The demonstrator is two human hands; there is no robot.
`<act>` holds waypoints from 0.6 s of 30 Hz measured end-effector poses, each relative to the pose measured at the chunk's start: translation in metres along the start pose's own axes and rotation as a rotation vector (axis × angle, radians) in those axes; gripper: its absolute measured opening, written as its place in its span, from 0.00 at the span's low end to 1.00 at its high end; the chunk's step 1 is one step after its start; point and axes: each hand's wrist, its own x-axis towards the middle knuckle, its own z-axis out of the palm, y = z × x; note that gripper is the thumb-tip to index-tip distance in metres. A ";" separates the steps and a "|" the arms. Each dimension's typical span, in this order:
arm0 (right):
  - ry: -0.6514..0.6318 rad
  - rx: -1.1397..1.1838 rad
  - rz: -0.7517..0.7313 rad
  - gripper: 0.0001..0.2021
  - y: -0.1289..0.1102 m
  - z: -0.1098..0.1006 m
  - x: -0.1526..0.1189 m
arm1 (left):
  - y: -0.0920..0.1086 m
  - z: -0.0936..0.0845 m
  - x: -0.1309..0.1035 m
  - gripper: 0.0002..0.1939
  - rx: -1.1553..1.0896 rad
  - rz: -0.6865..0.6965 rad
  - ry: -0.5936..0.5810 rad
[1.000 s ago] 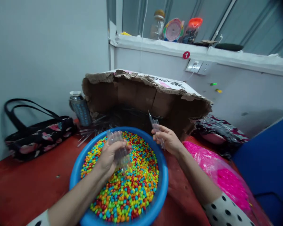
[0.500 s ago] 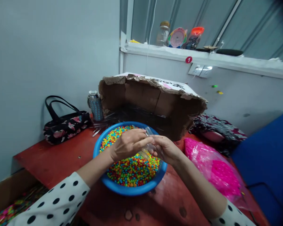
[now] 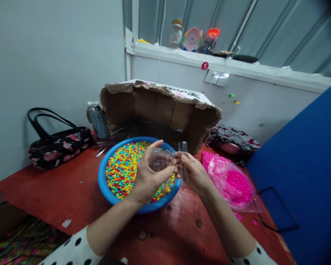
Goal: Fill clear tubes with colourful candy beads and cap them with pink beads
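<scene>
My left hand [image 3: 150,175] is curved around a clear plastic piece [image 3: 157,159], with its thumb toward the right. Close beside it, my right hand [image 3: 193,171] pinches slim clear plastic pieces [image 3: 184,162] that stand upright between thumb and fingers. The fingertips of both hands nearly meet; whether they touch is unclear. Both hands are over the right part of a blue basin [image 3: 105,186], which holds many small colourful candy-like pieces [image 3: 123,165]. The exact shape of the clear plastic is hard to make out.
A torn cardboard box [image 3: 154,105] lies behind the basin on the red table [image 3: 57,187]. At left are a flask [image 3: 98,121] and a floral bag [image 3: 60,147]. To the right sit a pink-filled plastic bag [image 3: 228,180] and a blue panel [image 3: 298,165].
The view has swung to the right. My left hand has turned from palm-down to curl around clear plastic, and my right hand now holds slim pieces upright, slightly apart from it.
</scene>
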 end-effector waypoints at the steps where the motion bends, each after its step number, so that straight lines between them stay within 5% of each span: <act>1: 0.048 0.009 -0.015 0.14 0.000 -0.005 -0.005 | 0.002 0.007 -0.006 0.35 -0.056 -0.051 -0.019; 4: 0.171 -0.006 -0.124 0.12 -0.002 -0.021 -0.022 | 0.001 0.025 -0.021 0.34 -0.230 -0.229 -0.038; 7: 0.231 -0.206 -0.418 0.08 -0.003 -0.035 -0.042 | -0.009 0.039 -0.033 0.31 -0.477 -0.557 -0.046; 11: 0.064 -0.651 -0.780 0.12 -0.001 -0.047 -0.073 | -0.020 0.055 -0.045 0.19 -0.779 -0.841 -0.048; 14: -0.121 -0.772 -0.804 0.17 0.004 -0.057 -0.097 | -0.023 0.065 -0.053 0.12 -0.895 -0.915 -0.079; 18: -0.106 -0.832 -0.759 0.18 0.010 -0.073 -0.121 | -0.025 0.076 -0.064 0.11 -0.829 -1.025 -0.123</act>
